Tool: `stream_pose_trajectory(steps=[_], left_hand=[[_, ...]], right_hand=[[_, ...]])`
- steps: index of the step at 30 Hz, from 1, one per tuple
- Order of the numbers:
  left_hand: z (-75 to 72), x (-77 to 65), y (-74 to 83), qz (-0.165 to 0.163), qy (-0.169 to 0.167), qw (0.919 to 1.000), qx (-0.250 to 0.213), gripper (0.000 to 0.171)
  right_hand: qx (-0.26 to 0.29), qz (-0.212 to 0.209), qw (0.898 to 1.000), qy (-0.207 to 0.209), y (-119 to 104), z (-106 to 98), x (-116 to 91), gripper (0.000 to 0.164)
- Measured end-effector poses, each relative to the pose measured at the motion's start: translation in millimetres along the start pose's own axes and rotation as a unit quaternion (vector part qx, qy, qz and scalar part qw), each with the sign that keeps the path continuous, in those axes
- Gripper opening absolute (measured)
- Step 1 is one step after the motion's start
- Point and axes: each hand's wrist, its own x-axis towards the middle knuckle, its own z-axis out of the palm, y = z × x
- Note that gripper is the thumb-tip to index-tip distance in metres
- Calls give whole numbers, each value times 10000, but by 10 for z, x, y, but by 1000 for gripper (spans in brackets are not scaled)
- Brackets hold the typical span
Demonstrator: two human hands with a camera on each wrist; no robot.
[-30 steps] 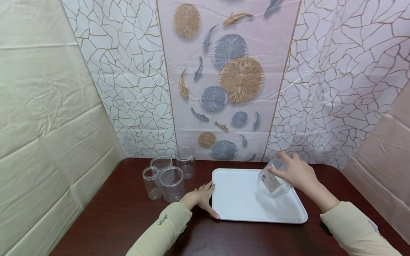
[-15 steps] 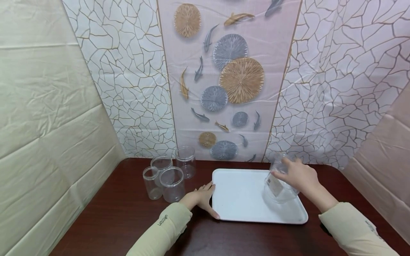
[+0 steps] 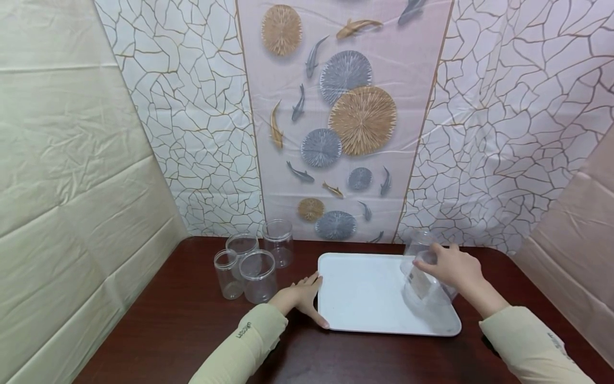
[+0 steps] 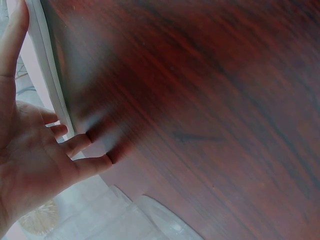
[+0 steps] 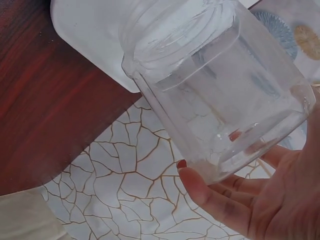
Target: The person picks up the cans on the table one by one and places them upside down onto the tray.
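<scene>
Over the right end of the white tray (image 3: 360, 293), my right hand (image 3: 458, 269) grips a clear plastic jar (image 3: 427, 288) with spread fingers and thumb. In the right wrist view, the jar (image 5: 215, 95) is tilted. My fingers are at its base, and its threaded mouth points away from the hand toward the tray. Whether the mouth touches the tray is hard to tell. A faint clear outline (image 3: 417, 245) shows behind it, perhaps another jar. At the tray's left edge rests my left hand (image 3: 304, 296), fingers extended and thumb at the front corner; it holds nothing.
Left of the tray, several clear jars stand close together on the dark red table (image 3: 182, 320), among them a narrow jar (image 3: 230, 277) and a wider jar (image 3: 259, 280). A patterned cloth (image 3: 331, 160) hangs behind the table; pale cloth (image 3: 86, 186) covers the left side.
My right hand has moved the jar a little right and nearer to the tray's right edge, with its tilt altered. The left hand and tray have stayed in place.
</scene>
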Motion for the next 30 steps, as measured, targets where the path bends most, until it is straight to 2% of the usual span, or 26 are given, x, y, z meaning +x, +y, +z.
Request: stream_pose_trajectory(steps=[18, 30], left_hand=[[-22, -10, 23, 7, 8, 10000, 44, 118], [-6, -12, 11, 22, 25, 10000, -15, 118]], right_hand=[[-169, 96, 9995, -229, 34, 134, 11, 76], [-298, 187, 9992, -170, -40, 168, -7, 76]])
